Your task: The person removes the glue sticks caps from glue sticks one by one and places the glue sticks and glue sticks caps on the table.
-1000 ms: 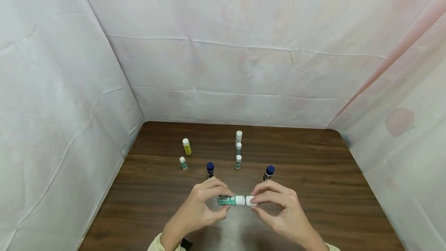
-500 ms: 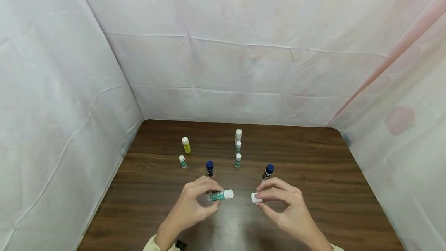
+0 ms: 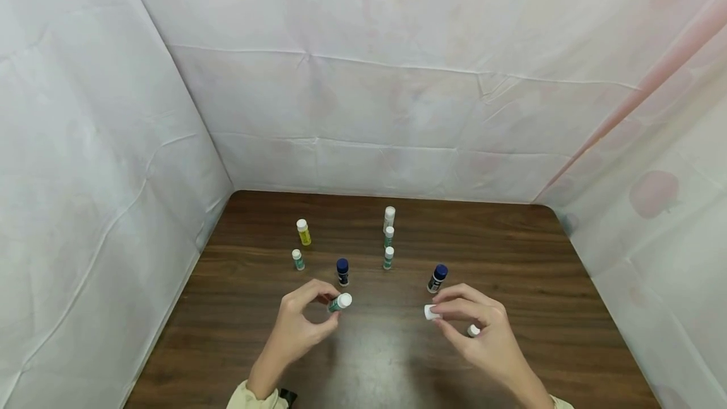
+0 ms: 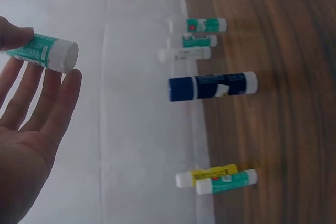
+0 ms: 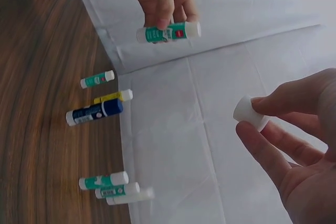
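Observation:
My left hand [image 3: 301, 320] pinches a green-and-white glue stick [image 3: 339, 302] between thumb and fingers, clear of the table. In the right wrist view, that glue stick [image 5: 167, 33] lies nearly level, its green label showing. Thumb and fingertips of my right hand [image 3: 483, 330] pinch a small white cap [image 3: 431, 312], apart from the glue stick. The cap [image 5: 249, 113] shows closely in the right wrist view. A blue-capped glue stick [image 3: 342, 272] stands just beyond the left hand, and another blue-capped glue stick [image 3: 437, 278] just beyond the right.
At the left stand a yellow glue stick [image 3: 303, 232] and a small green one [image 3: 298, 260]. Two green glue sticks and a white one [image 3: 389, 219] form a row at the middle back. A white top [image 3: 474, 331] shows partly behind my right hand. Pale cloth [image 3: 363, 112] surrounds the table.
The cap and the glue stick were end to end; now they are wide apart. My left hand has moved left and tilted the stick; my right hand has moved right with the cap.

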Available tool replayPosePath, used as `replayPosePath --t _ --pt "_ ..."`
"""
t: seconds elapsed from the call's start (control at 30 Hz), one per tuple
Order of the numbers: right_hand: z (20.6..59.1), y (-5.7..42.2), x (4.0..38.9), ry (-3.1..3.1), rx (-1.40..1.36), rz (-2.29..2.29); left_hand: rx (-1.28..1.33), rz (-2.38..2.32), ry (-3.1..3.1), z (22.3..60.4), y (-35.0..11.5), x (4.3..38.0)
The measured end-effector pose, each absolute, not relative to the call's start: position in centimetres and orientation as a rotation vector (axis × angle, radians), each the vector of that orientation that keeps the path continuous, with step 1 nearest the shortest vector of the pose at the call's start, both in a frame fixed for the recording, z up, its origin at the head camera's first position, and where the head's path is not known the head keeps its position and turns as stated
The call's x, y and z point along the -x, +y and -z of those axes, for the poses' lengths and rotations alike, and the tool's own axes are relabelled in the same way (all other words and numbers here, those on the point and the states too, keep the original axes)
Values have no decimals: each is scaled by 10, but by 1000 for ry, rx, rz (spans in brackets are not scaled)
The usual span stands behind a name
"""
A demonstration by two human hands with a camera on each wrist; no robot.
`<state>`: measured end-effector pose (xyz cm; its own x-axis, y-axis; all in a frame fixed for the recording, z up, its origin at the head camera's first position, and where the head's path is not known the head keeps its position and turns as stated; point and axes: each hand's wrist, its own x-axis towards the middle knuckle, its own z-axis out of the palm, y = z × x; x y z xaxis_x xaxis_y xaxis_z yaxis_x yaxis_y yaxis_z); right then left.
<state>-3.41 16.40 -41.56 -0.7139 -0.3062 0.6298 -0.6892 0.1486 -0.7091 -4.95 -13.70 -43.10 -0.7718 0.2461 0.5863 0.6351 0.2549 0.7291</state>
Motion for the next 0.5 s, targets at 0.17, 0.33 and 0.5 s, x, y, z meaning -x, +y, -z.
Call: replayPosePath --t 0.17,0.33,0.5 --pt "421 172 37 -2122 -876 -1627 738 1534 -2189 441 -142 53" --pt "426 179 37 -2206 -785 -1643 671 1552 -2198 451 -148 57" --pt "432 186 38 -2314 -681 -1670 569 1557 -2243 463 -157 61"
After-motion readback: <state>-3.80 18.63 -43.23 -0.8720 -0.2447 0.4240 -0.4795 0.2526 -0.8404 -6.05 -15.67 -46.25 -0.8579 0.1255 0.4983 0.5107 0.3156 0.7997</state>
